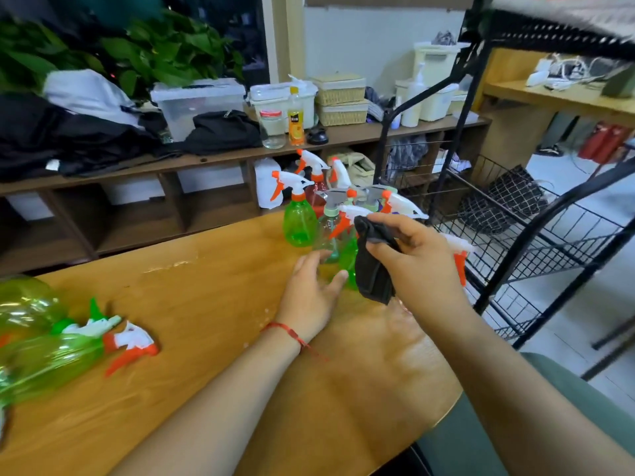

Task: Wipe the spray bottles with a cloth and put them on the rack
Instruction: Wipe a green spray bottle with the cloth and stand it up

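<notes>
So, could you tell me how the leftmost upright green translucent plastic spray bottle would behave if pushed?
The green translucent plastic spray bottle looks empty, so probably light. Its trigger head sits high, so a push there may tip it. Droplets on the wooden table hint it could be slippery.

A wooden table (213, 338) is seen, on which a cluster of upright spray bottles (299, 228) is stood at the far right end, two green spray bottles (51, 359) are laid on their sides at the left edge, and a small wet patch (171, 264) is spread between them.
</notes>
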Tool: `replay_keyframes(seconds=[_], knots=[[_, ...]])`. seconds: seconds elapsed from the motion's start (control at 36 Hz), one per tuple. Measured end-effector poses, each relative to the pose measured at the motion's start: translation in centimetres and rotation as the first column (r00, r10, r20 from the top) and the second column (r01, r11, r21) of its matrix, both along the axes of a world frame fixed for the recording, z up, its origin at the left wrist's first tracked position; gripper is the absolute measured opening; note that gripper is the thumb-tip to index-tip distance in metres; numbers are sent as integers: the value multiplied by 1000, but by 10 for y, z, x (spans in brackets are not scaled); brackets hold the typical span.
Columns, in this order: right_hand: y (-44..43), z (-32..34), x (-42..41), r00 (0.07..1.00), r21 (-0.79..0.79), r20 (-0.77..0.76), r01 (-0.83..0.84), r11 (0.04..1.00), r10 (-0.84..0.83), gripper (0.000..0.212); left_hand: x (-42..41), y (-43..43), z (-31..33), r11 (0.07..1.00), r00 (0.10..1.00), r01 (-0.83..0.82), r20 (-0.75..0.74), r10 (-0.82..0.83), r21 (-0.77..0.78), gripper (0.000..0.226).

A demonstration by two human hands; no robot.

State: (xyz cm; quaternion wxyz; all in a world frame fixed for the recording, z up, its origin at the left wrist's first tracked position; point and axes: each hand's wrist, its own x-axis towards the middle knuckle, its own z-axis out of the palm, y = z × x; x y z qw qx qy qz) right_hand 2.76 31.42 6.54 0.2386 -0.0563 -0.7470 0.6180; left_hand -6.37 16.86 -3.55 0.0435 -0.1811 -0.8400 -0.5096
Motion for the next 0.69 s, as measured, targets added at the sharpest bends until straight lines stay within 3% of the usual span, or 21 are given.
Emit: replay_keyframes(seconds=[0.06, 0.22, 0.36, 0.5, 0.58, 0.69], knots=[[-21, -1, -2, 998, -39, 6, -56, 998, 56, 37, 13, -27, 12, 995, 999, 32, 2, -32, 99, 18], [-109, -7, -6, 941, -211, 33, -321, 923, 335, 31, 55, -121, 48, 905, 984, 61, 127, -126, 422, 17], [-186, -18, -5, 862, -289, 107, -449, 845, 495, 28, 79, -203, 42, 920, 994, -106, 73, 84, 378, 12], [-238, -38, -6, 719, -460, 172, -546, 700, 674, 26, 102, -260, 38, 922, 967, -248, 28, 252, 296, 9], [-256, -46, -7, 657, -456, 213, -588, 668, 723, 35, 114, -282, 31, 920, 957, -287, 31, 289, 267, 8], [-266, -58, -15, 617, -443, 272, -600, 666, 738, 26, 118, -296, 20, 912, 944, -329, 85, 318, 245, 18]])
